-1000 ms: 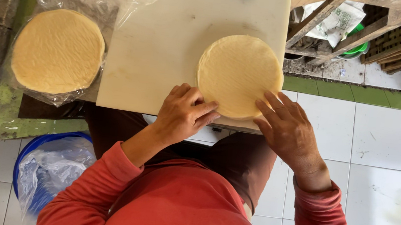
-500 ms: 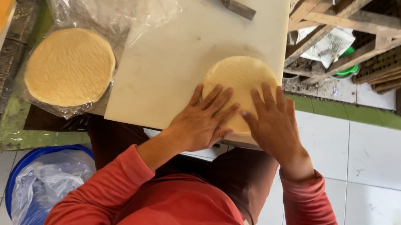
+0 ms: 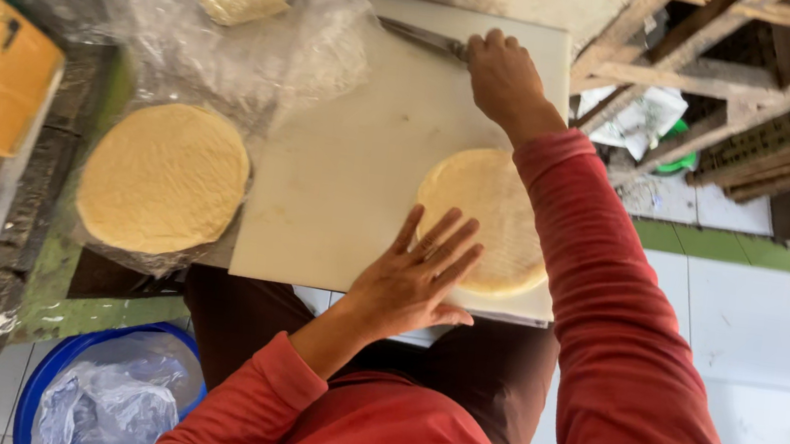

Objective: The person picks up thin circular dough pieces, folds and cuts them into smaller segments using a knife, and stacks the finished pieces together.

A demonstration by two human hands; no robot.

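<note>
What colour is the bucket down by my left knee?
The bucket is blue, lined with a clear plastic bag; the head view shows it at bottom left.

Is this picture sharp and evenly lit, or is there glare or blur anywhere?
Head view: soft, even daylight, no hard shadows. The plastic wrap shows pale glare. The right hand at the knife looks slightly soft; the left hand on the flat round is sharp. Edges bend a little.

Left hand (image 3: 413, 279) presses flatbread (image 3: 485, 217); right hand (image 3: 503, 76) grasps knife (image 3: 421, 37).
</note>
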